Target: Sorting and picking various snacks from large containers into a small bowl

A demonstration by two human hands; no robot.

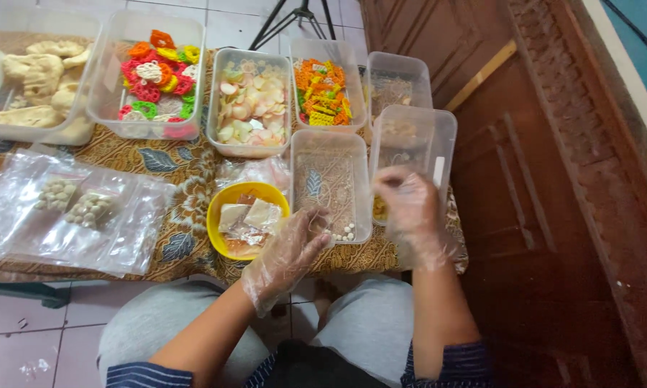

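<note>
Batik-clothed table (187,169); clear, near-empty tub (331,147)

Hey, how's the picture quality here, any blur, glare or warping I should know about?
Head view: even, soft light with faint shadows; the right hand is smeared by motion blur, the left hand sharper; mild glare on the plastic bags and the clear container walls; wide-angle warping bends the wooden door edges at the right.

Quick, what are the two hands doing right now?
Left hand: fingers curled at the clear tub rim; holding anything, cannot tell.
Right hand: fingers pinched; holding what, cannot tell.
</note>
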